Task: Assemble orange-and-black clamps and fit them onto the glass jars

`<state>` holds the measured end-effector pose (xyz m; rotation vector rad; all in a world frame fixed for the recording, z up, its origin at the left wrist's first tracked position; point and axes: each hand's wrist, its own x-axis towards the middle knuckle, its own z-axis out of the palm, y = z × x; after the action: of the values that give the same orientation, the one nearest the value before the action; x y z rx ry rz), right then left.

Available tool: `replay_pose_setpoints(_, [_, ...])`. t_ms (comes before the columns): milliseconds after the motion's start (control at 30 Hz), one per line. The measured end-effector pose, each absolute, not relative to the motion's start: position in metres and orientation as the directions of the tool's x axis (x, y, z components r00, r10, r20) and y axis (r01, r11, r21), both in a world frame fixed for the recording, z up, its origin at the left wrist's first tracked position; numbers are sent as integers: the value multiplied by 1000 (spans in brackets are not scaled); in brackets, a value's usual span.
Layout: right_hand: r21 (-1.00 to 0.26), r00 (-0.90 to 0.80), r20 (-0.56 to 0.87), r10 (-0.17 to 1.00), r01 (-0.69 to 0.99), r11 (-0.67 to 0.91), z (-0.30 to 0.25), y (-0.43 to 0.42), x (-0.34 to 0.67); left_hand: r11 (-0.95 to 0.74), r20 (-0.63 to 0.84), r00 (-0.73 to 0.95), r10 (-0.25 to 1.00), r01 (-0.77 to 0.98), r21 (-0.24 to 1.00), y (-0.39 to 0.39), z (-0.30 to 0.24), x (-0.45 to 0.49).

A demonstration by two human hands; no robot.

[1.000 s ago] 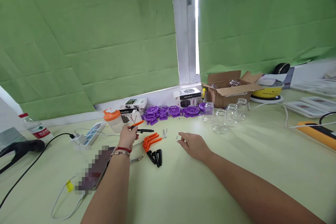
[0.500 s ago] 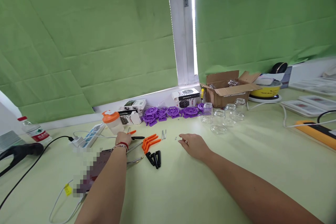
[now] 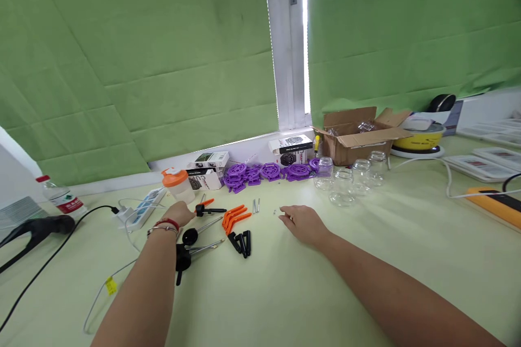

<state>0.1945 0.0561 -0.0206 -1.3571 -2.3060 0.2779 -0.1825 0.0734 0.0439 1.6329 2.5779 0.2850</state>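
My left hand (image 3: 182,213) reaches out over the left of the table, its fingertips close to a black part with a dark rod (image 3: 209,210); its finger positions are hard to make out. My right hand (image 3: 306,223) rests on the table, thumb and index finger slightly apart, near some tiny metal pieces (image 3: 274,211). Between the hands are orange angled handles (image 3: 235,218), black handle pieces (image 3: 243,242) and thin metal pins (image 3: 256,206). Black round-headed parts with metal shafts (image 3: 190,236) lie beside my left forearm.
Purple plastic wheel-like parts (image 3: 268,171) and small printed boxes (image 3: 291,147) line the wall. Glass jars (image 3: 343,184) stand before an open cardboard box (image 3: 358,143). An orange-lidded cup (image 3: 177,183), power strip (image 3: 148,209) and cables are at left.
My left hand has shifted left, uncovering the black part with the rod. A dark pixelated patch by that forearm is gone, and black round-headed parts show there. My right hand stays put.
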Motion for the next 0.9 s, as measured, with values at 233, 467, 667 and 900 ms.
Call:
replay_pose_setpoints(233, [-386,-417,246,875,786,483,-15,52,194,369,-195,-340,920,918,144,40,53,-180])
replay_pose_setpoints(467, [-424,-387,187,903,797,430,-13,53,197,314,-213,-275,938,933,175,39,31,-171])
replay_pose_setpoints(667, [-415,-383,181,906,805,423,-15,57,199,300,-158,-270,950,930,214,39,27,-172])
replay_pose_setpoints(900, [-395,-400,200,894,802,447,-19,60,200,328,-81,-318,945,921,209,28,50,-163])
